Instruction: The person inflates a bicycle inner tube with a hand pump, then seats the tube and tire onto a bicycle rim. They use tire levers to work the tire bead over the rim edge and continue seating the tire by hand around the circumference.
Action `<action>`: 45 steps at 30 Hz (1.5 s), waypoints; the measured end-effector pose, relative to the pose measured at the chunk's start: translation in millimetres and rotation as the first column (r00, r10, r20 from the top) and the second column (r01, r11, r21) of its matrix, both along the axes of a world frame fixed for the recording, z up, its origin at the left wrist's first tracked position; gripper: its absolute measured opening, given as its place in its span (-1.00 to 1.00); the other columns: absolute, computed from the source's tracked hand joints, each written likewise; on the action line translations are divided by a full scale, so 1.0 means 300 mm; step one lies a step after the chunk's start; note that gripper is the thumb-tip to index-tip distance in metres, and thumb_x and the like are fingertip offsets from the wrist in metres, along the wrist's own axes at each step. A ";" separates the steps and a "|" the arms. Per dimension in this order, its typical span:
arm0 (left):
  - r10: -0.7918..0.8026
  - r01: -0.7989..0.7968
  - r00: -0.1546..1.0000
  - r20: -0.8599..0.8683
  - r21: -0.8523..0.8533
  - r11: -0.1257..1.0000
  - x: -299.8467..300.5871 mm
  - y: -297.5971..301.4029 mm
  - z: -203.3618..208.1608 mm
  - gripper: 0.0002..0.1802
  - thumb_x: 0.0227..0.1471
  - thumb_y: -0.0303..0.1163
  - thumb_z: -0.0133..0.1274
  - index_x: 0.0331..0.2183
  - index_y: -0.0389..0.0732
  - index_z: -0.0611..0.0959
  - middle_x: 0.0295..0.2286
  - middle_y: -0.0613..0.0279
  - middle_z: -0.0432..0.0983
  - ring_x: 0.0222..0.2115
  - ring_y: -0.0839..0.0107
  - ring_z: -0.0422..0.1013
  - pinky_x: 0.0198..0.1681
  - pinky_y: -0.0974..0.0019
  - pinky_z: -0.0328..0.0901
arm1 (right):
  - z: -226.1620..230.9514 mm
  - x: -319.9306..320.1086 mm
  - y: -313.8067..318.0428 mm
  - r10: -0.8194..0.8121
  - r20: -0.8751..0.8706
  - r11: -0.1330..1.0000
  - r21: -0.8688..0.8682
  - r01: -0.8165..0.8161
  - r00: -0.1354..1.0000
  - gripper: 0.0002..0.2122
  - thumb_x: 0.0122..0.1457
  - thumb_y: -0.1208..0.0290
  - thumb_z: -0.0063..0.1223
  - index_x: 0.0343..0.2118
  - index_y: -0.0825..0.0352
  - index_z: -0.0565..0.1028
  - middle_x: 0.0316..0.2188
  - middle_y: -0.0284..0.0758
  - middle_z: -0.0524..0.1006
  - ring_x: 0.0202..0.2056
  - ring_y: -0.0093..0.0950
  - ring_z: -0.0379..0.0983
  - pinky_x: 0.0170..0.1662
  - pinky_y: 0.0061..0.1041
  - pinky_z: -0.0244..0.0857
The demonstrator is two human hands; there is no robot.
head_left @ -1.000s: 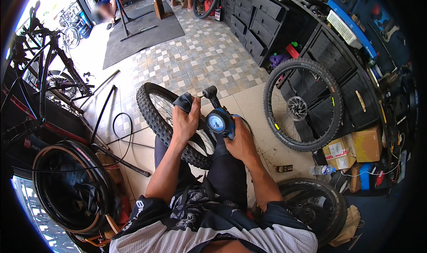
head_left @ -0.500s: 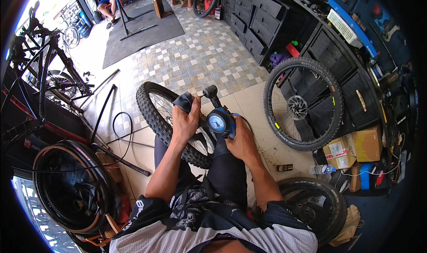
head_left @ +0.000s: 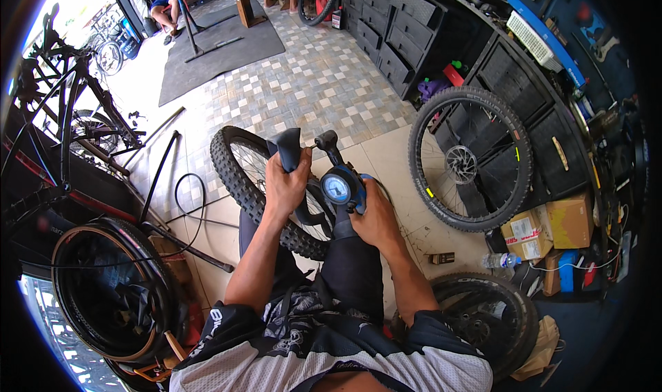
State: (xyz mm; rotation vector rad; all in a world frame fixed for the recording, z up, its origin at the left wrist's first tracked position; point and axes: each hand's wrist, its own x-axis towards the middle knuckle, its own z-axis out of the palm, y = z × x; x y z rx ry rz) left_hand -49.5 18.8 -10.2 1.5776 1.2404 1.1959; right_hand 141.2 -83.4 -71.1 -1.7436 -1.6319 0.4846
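My left hand (head_left: 286, 185) is closed round a black rubber inner tube (head_left: 288, 144), whose folded part sticks up above the fingers. Thumb and fingertips pinch close to a thin valve stem that meets the black head of a tyre inflator (head_left: 325, 141). The inflator's round dial gauge (head_left: 336, 188) faces up at me. My right hand (head_left: 374, 216) is wrapped round its blue-and-black handle. Under the left wrist a knobbly-tyred bicycle wheel (head_left: 231, 175) leans by my legs, partly hidden by my arm and the tube.
Another wheel with a disc rotor (head_left: 460, 166) leans on black cabinets at right. Wheels and tyres (head_left: 110, 292) are stacked at lower left, near a black bike frame (head_left: 65, 116). Cardboard boxes (head_left: 569, 224) and a plastic bottle (head_left: 500, 261) lie at right. Other people (head_left: 164, 6) are at the back.
The tube part above my left hand has risen and looks fuller and more upright. Both hands and the inflator have stayed almost in place.
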 end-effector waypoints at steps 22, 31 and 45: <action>-0.042 0.042 0.999 0.017 -0.026 0.999 0.023 0.020 0.030 -0.57 0.28 -0.24 0.16 -0.59 -0.26 0.59 -0.71 0.34 0.46 -0.66 0.58 0.36 -0.55 0.35 0.22 | 0.048 0.005 -0.005 -0.052 -0.086 0.997 -0.066 0.046 0.995 -0.40 0.09 0.49 0.33 0.18 0.42 0.31 0.05 0.15 0.51 0.11 0.13 0.46 0.16 -0.10 0.36; -0.061 0.062 0.998 0.018 -0.046 0.997 0.041 0.030 0.049 -0.63 0.24 -0.27 0.18 -0.51 -0.33 0.58 -0.70 0.32 0.44 -0.65 0.57 0.34 -0.54 0.32 0.25 | 0.045 0.016 0.000 -0.069 -0.097 0.997 -0.033 0.066 0.993 -0.44 0.10 0.51 0.31 0.15 0.41 0.31 0.01 0.16 0.54 0.07 0.17 0.48 0.11 -0.07 0.37; -0.117 0.116 0.993 -0.030 -0.047 0.992 0.046 0.049 0.097 -0.63 0.21 -0.29 0.19 -0.55 -0.32 0.55 -0.71 0.32 0.43 -0.65 0.57 0.31 -0.54 0.32 0.24 | 0.068 0.030 -0.002 -0.068 -0.093 0.994 -0.089 0.060 0.993 -0.44 0.08 0.54 0.28 0.14 0.45 0.29 0.04 0.17 0.49 0.10 0.19 0.44 0.14 -0.02 0.34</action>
